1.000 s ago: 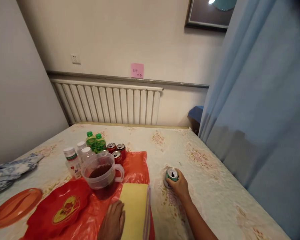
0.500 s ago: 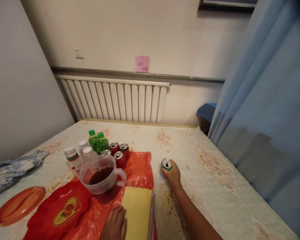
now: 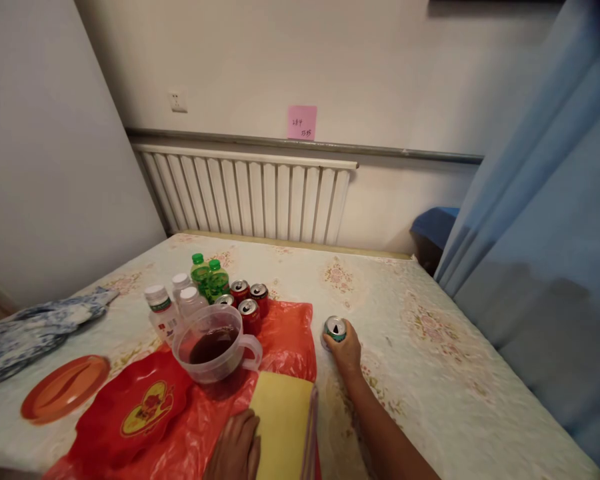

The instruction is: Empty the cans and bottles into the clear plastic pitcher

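My right hand (image 3: 347,350) is wrapped round an opened drink can (image 3: 334,330) with a silver top and a green band, upright on the floral tablecloth (image 3: 390,320). My left hand (image 3: 234,445) lies flat, fingers stretched out, at the left edge of a folded yellow cloth (image 3: 283,420). Beneath the cloth is a red plastic bag (image 3: 287,333). A clear plastic measuring jug (image 3: 210,340) holding dark brown liquid stands on the bag, its handle toward the right. Left of it lies a red scalloped tray (image 3: 130,407) with a yellow heart print.
Several red cans (image 3: 250,317) stand behind the jug, beside green-capped bottles (image 3: 215,283) and white-capped bottles (image 3: 163,313). An orange plate (image 3: 65,390) and a crumpled blue-and-white cloth (image 3: 45,333) are at left. A blue curtain (image 3: 540,267) hangs at right; a radiator (image 3: 250,193) is behind.
The view has turned slightly left, so things appear further right. My right hand keeps its grip on the can, and my left hand stays by the yellow cloth.
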The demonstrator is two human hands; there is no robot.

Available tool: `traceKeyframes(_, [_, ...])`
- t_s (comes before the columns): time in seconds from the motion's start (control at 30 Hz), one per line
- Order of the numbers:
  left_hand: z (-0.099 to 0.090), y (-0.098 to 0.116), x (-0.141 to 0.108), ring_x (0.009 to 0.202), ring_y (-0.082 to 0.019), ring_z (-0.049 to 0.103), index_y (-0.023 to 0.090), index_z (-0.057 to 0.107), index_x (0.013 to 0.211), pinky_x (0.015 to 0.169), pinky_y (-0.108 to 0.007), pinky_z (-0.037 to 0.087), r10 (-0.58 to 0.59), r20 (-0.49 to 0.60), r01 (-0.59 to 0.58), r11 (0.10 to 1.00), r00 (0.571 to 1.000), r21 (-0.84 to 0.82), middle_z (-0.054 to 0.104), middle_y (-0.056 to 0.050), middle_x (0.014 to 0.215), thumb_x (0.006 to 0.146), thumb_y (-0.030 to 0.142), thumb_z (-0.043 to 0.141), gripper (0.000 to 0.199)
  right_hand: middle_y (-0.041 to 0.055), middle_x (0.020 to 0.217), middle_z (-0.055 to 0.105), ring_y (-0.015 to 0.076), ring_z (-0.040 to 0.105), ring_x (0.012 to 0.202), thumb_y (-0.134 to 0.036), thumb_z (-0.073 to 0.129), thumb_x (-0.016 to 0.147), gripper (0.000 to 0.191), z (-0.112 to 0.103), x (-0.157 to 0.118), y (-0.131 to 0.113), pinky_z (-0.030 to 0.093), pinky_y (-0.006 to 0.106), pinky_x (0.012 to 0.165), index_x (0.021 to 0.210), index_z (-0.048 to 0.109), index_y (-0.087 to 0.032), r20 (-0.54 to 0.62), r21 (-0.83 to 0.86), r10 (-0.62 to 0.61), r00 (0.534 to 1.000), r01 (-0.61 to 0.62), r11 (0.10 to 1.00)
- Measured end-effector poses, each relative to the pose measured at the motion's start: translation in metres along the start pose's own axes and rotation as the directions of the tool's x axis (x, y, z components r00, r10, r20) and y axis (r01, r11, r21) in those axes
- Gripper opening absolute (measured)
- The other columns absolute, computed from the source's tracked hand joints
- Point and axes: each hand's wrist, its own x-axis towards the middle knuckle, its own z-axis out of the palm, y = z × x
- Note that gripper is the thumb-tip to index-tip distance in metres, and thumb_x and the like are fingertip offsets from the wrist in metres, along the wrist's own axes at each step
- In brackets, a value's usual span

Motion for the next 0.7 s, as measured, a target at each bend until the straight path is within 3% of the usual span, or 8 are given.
traceKeyframes(0.2, [-0.001, 0.002, 0.000, 0.102, -0.024, 0.066, 0.024, 0.060, 0.113, 0.086, -0.037, 0.059, -0.038, 0.024, 0.038, 0.999, 0.999, -0.027, 0.069, -0.009, 0.110, 0.091, 0.036, 0.048, 0.027, 0.0163, 0.127, 0.060, 0.0292, 0.057, 0.114, -0.043, 0.069, 0.059, 0.082, 0.002, -0.004, 0.007, 0.043, 0.037, 0.095, 0.132, 0.049, -0.012, 0.022, 0.100, 0.030, 0.999, -0.032, 0.994])
traceKeyframes(0.4, [-0.002, 0.002, 0.000, 0.102, -0.025, 0.066, 0.025, 0.060, 0.112, 0.085, -0.038, 0.059, -0.052, 0.015, 0.053, 0.997, 0.999, -0.057, 0.069, -0.007, 0.110, 0.091, 0.037, 0.050, 0.026, 0.0098, 0.107, 0.070, 0.0272, 0.063, 0.100, -0.039, 0.067, 0.059, 0.066, 0.003, -0.011, 0.012, 0.047, 0.035, 0.087, 0.121, 0.059, -0.015, 0.030, 0.163, 0.015, 0.999, -0.020, 0.986])
traceKeyframes(0.7, [0.000, 0.001, -0.001, 0.103, -0.025, 0.066, 0.024, 0.060, 0.113, 0.086, -0.038, 0.059, -0.054, 0.017, 0.055, 0.998, 0.998, -0.044, 0.069, -0.008, 0.110, 0.091, 0.037, 0.050, 0.027, 0.0092, 0.103, 0.071, 0.0270, 0.063, 0.097, -0.040, 0.066, 0.061, 0.061, 0.003, -0.016, 0.010, 0.048, 0.035, 0.083, 0.116, 0.061, -0.015, 0.039, 0.150, 0.034, 0.999, -0.040, 0.988])
